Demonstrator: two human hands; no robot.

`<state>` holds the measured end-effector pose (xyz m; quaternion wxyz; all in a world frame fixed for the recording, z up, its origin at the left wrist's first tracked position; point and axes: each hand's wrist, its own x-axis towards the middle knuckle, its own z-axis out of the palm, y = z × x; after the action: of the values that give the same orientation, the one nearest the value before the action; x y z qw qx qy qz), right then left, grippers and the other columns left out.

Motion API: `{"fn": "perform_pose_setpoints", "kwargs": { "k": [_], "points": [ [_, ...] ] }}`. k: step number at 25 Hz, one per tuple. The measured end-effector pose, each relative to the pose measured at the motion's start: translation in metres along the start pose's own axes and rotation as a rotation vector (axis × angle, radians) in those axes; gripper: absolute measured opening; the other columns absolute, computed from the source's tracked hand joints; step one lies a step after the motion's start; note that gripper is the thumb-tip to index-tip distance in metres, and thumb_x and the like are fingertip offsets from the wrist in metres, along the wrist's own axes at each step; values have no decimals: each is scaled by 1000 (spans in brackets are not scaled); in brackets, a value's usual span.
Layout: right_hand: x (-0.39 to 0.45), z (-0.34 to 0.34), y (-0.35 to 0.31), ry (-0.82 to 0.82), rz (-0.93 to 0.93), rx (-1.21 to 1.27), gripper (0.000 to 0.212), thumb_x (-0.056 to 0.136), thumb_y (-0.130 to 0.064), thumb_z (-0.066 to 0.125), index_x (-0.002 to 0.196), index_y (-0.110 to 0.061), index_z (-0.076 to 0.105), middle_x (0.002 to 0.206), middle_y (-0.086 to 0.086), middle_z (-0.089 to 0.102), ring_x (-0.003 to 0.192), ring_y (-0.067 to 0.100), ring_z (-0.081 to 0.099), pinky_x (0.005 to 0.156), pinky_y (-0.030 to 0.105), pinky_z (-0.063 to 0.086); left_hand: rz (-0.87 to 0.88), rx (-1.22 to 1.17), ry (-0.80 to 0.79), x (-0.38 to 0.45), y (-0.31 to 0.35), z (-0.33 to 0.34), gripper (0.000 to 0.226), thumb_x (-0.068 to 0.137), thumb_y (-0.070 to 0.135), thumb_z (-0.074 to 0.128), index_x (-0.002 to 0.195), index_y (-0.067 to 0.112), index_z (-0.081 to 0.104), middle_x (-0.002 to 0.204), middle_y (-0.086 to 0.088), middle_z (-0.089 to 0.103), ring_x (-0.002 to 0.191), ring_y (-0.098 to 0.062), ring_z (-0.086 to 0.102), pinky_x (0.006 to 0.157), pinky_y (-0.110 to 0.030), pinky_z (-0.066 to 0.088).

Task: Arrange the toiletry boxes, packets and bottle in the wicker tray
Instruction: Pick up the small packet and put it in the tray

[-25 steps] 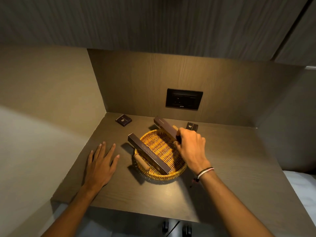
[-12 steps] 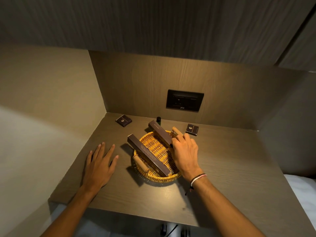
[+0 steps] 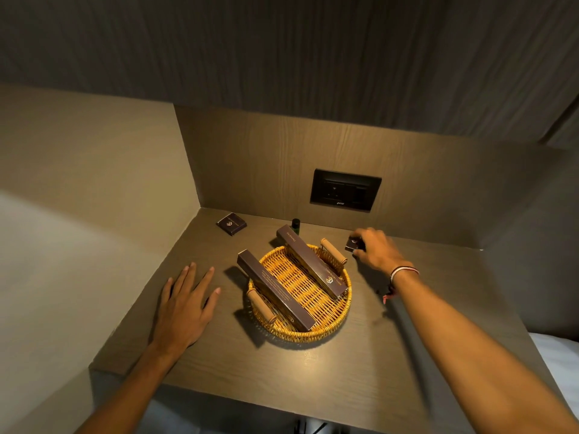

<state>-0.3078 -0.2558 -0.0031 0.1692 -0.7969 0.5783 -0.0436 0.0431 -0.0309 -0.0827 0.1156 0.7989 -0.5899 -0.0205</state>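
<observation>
A round wicker tray (image 3: 322,332) with two wooden handles sits mid-shelf. Two long dark boxes lie across it: one (image 3: 274,292) along its left side, the other (image 3: 311,261) along its right side, each sticking out past the far rim. My right hand (image 3: 374,249) is behind and right of the tray, fingers closed on a small dark packet (image 3: 353,243) that rests on the shelf. A second small dark packet (image 3: 231,224) lies at the back left. A small dark bottle (image 3: 295,223) stands behind the tray. My left hand (image 3: 185,303) lies flat on the shelf, left of the tray.
The wooden shelf (image 3: 407,355) is boxed in by a left wall and a back panel with a black socket plate (image 3: 344,194). A dark cabinet hangs overhead. White bedding (image 3: 560,364) shows at the lower right, past the shelf's edge.
My right hand let go of the right-hand long box, which now rests across the tray, and moved right and back to the small packet. The left hand stayed put.
</observation>
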Motion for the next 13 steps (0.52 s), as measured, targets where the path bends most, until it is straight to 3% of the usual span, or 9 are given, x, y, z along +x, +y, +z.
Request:
{"fn": "perform_pose_setpoints", "kwargs": {
  "k": [4, 9, 11, 13],
  "points": [
    [-3, 5, 10, 43, 51, 100, 42, 91, -16, 70, 130, -15, 55, 129, 19, 63, 120, 37, 59, 99, 52, 53, -13, -8, -13, 2, -1, 0, 67, 92, 59, 24, 151, 30, 32, 160, -13, 31, 150, -27, 25, 119, -51, 21],
    [-26, -30, -23, 383, -116, 220, 51, 79, -23, 80, 125, -21, 58, 121, 10, 70, 112, 31, 66, 89, 51, 58, -9, -14, -1, 2, -1, 2, 67, 91, 60, 23, 150, 29, 33, 160, -13, 33, 149, -27, 26, 119, -51, 22],
    [-42, -39, -50, 223, -215, 214, 63, 73, -29, 85, 128, -26, 54, 122, 6, 69, 112, 26, 66, 89, 49, 60, -8, -17, 5, 2, -2, 2, 66, 92, 59, 25, 150, 29, 34, 159, -13, 33, 149, -27, 27, 119, -51, 22],
    [-59, -33, -76, -76, -245, 79, 70, 69, -36, 88, 129, -29, 51, 122, 5, 66, 113, 27, 64, 88, 45, 59, -12, -20, 2, 2, -2, 3, 64, 93, 57, 29, 150, 29, 34, 160, -13, 32, 149, -27, 26, 119, -51, 22]
  ]
}}
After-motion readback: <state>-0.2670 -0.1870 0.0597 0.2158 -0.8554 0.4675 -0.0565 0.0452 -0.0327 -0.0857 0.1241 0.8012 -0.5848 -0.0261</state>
